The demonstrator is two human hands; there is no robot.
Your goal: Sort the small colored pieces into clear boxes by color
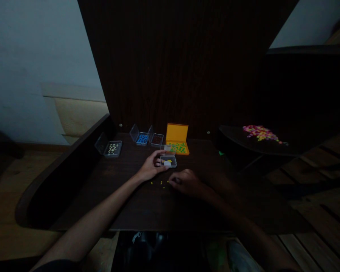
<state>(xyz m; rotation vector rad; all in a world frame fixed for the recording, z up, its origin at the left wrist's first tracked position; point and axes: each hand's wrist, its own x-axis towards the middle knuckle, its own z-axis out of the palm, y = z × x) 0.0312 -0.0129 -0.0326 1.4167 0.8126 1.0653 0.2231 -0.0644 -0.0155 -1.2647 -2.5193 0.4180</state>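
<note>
My left hand [150, 166] is wrapped round the left side of a small clear plastic box [174, 163], its lid raised. A few yellow pieces [169, 161] and a pale label show in the box. Just to the right and nearer me, my right hand [186, 181] is closed in a pinch over the dark tabletop. A tiny yellow bead [168, 181] shows at its fingertips. Several loose yellow beads [161, 183] lie on the wood left of those fingertips.
Behind the clear box stands an open orange box [177, 133] of green beads. Open clear boxes hold blue beads [142, 138], dark beads [157, 139] and pale beads [112, 148]. Multicoloured beads [261, 133] lie heaped on the right ledge. A raised wooden side [65, 166] borders the left.
</note>
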